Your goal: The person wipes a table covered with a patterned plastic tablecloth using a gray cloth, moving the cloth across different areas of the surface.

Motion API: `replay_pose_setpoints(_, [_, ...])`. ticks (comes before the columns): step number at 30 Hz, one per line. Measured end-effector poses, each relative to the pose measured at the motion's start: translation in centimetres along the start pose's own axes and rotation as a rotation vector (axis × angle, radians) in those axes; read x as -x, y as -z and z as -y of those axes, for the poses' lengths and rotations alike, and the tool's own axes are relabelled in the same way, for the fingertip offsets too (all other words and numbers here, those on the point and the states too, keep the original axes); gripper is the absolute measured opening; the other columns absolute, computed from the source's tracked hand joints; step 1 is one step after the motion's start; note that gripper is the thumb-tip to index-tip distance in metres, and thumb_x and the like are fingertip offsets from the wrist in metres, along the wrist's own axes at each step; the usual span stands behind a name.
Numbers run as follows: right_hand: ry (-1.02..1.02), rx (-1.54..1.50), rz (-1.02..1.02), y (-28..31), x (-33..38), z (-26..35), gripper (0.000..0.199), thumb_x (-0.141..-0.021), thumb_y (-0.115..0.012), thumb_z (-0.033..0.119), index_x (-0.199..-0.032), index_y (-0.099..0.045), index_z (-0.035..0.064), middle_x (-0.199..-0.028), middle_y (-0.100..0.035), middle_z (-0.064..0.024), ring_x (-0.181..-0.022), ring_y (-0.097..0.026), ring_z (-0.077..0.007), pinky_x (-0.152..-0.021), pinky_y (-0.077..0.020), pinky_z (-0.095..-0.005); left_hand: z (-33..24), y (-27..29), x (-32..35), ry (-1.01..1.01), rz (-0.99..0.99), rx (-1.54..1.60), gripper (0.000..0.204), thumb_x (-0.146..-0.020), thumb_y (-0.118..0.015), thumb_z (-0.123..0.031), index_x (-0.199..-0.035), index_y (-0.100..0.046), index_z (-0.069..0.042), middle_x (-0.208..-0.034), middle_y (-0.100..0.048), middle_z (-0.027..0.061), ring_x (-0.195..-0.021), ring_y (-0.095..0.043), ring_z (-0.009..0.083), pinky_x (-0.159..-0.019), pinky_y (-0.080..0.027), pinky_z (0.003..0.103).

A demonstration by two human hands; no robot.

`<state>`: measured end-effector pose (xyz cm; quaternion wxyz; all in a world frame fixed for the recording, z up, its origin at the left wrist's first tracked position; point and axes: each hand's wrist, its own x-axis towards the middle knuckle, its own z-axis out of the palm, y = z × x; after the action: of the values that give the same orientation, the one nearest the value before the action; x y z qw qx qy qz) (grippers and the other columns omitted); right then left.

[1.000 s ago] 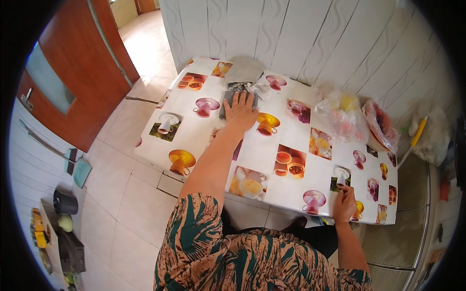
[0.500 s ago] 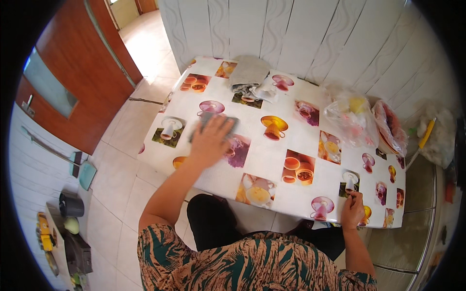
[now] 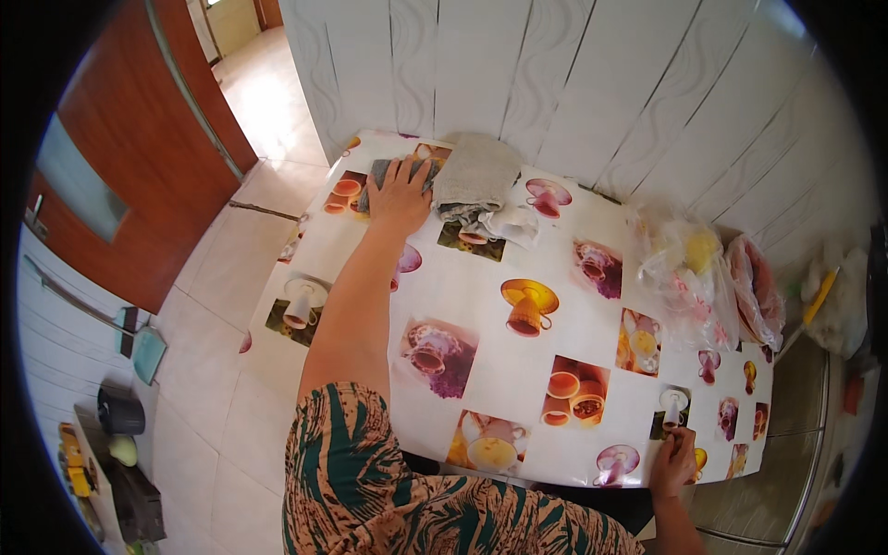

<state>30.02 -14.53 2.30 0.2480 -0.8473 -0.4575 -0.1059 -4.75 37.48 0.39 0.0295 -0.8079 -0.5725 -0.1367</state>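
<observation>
My left hand [image 3: 402,199] reaches to the far left part of the table and presses down on a dark grey cloth [image 3: 377,176], fingers over it. Beside that hand lies a bundled light grey towel [image 3: 476,174], with a crumpled white cloth or tissue [image 3: 511,225] against its near side. Under everything is a white tablecloth [image 3: 499,370] printed with cups and saucers. At the near right edge of the table rests my right hand [image 3: 675,465], its fingers closed together; whatever they hold, if anything, is hidden.
Clear plastic bags [image 3: 689,273] with things inside stand at the table's back right, next to a pinkish bag [image 3: 754,277]. White wall panels [image 3: 546,92] border the far side. To the left are a brown door [image 3: 139,139], a dustpan [image 3: 148,354] and a black pot [image 3: 120,411].
My left hand has slid the dark grey cloth away from me, from the left middle of the table to beside the towel. My right hand stays at the near right edge. The view has shifted.
</observation>
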Motion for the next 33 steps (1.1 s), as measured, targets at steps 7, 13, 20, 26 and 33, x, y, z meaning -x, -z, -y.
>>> replay_pose_setpoints(7, [-0.002,-0.01,0.035,0.5,-0.3,0.9,0.012,-0.091,-0.055,0.002,-0.101,-0.06,0.0039,-0.07,-0.056,-0.0094,-0.057,-0.051,-0.0222,-0.054,-0.04,-0.0359,6.7,0.5,0.2,0.36,0.032,-0.048,0.06,-0.098,-0.034,-0.054,-0.153,-0.031,-0.031,-0.162,-0.025,0.0028,-0.149,-0.021,0.0222,-0.118,-0.015,0.056])
replay_pose_setpoints(13, [0.0,0.034,0.066,0.3,0.0,-0.2,0.013,-0.093,-0.054,0.007,-0.105,-0.06,0.0039,-0.091,-0.067,-0.0149,-0.075,-0.063,-0.0329,-0.065,-0.0483,-0.0395,9.4,2.3,7.8,0.303,0.03,-0.033,0.063,-0.096,-0.035,-0.058,-0.154,-0.03,-0.033,-0.161,-0.025,0.0036,-0.15,-0.018,0.023,-0.119,-0.013,0.052])
replay_pose_setpoints(20, [0.029,-0.033,-0.025,-0.3,0.0,-0.6,0.011,-0.093,-0.06,0.01,-0.103,-0.062,0.0052,-0.075,-0.062,-0.0101,-0.06,-0.057,-0.0224,-0.055,-0.0453,-0.0357,10.2,5.6,18.9,0.312,0.07,-0.117,0.063,-0.097,-0.035,-0.058,-0.154,-0.03,-0.031,-0.161,-0.026,0.0033,-0.149,-0.021,0.0234,-0.117,-0.018,0.055])
replay_pose_setpoints(26, [-0.001,-0.102,-0.051,-0.2,0.0,-0.3,0.011,-0.093,-0.062,0.016,-0.101,-0.064,0.0088,-0.068,-0.06,-0.0075,-0.057,-0.056,-0.0206,-0.053,-0.0442,-0.0349,9.8,6.5,25.7,0.309,-0.004,-0.144,0.061,-0.098,-0.04,-0.054,-0.153,-0.034,-0.028,-0.159,-0.031,0.0081,-0.148,-0.023,0.0273,-0.116,-0.018,0.058])
replay_pose_setpoints(33, [-0.021,-0.199,-0.069,-0.7,0.1,-0.9,0.014,-0.095,-0.063,0.024,-0.098,-0.065,0.0104,-0.069,-0.063,-0.0064,-0.059,-0.06,-0.0208,-0.056,-0.0472,-0.0331,-2.1,6.7,31.2,-0.141,-0.142,-0.034,0.057,-0.096,-0.052,-0.037,-0.149,-0.041,-0.022,-0.154,-0.039,0.0101,-0.141,-0.036,0.0317,-0.109,-0.031,0.058])
